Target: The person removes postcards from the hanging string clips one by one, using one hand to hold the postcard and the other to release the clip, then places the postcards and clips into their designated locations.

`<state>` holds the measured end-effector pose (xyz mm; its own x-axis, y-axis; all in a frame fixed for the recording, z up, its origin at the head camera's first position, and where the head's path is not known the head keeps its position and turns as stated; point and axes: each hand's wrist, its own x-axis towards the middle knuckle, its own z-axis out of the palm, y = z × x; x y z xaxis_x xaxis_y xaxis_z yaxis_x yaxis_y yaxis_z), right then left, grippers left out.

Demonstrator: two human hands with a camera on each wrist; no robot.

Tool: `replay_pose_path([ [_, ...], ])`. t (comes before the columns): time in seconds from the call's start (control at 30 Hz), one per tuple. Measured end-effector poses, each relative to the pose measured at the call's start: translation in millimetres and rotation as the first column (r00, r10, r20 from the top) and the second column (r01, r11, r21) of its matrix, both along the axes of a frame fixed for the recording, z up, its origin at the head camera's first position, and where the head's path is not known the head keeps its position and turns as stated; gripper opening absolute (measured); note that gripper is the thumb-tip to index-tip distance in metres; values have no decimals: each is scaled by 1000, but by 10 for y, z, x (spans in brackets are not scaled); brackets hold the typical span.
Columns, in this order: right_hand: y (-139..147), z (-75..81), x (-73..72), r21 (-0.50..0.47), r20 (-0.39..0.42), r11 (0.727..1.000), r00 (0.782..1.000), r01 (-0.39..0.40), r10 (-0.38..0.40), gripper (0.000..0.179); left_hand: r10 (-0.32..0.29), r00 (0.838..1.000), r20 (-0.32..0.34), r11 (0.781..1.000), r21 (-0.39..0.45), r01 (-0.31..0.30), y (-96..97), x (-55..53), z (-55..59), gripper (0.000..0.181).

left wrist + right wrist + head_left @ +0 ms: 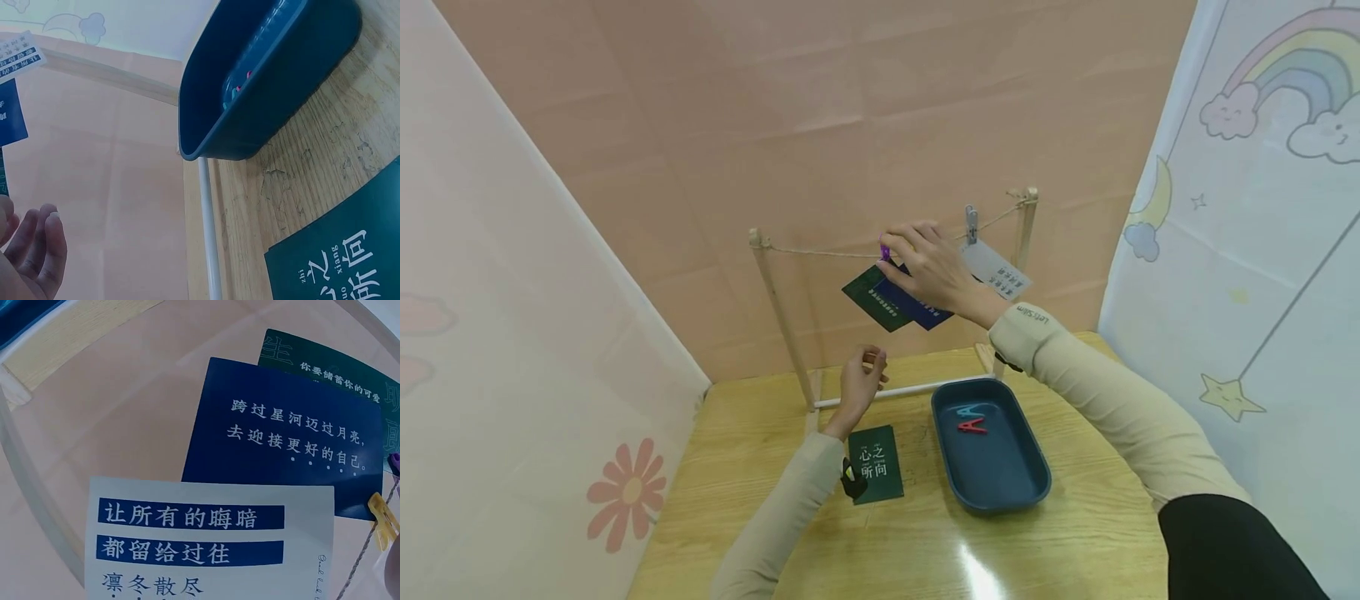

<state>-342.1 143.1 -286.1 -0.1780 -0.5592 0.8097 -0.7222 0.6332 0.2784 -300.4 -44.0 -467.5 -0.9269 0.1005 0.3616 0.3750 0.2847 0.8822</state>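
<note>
My right hand (928, 267) is up at the twine line, pinching a purple clothespin (885, 247) between thumb and fingers. A dark green card (874, 302) hangs there, partly overlapped by a navy card (281, 437). A yellow clothespin (382, 515) holds the navy card's corner, and a white card (996, 268) hangs to its right from a grey clothespin (972, 225). Lower, my left hand (861, 383) hovers before the frame with loosely bent fingers and nothing in them. Beneath that wrist a green card (880, 467) with white characters lies on the table.
A dark blue tray (992, 500) stands right of the lying card, holding a blue clothespin (970, 412) and a red clothespin (972, 426). The wooden frame's left post (782, 325) and white bottom bar (917, 389) stand behind it. Printed cloth walls enclose the table.
</note>
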Motion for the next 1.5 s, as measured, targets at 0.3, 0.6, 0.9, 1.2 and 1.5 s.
replay_pose_path([
  [0.3, -41, 92, -74, 56, 81, 995, 993, 81, -85, 33, 18, 1000, -17, 1000, -16, -18, 8, -23, 60, 24],
  [0.6, -65, 69, -98, 105, 68, 983, 985, 151, -159, 30, 44, 999, -16, 998, -34, -44, 62, -65, 181, 35],
  [0.9, -65, 54, -93, 141, 85, 974, 978, 177, -190, 28, 43, 999, -14, 999, -18, -43, 86, -57, 217, 39],
  [1.2, -73, 50, -100, 137, 70, 973, 978, 184, -195, 28, 14, 1000, -21, 1000, 5, -13, 85, -65, 226, 41],
  [1.5, -75, 85, -111, 166, 93, 971, 978, 169, -186, 29, 51, 995, -90, 998, 30, -49, 112, -102, 261, 31],
])
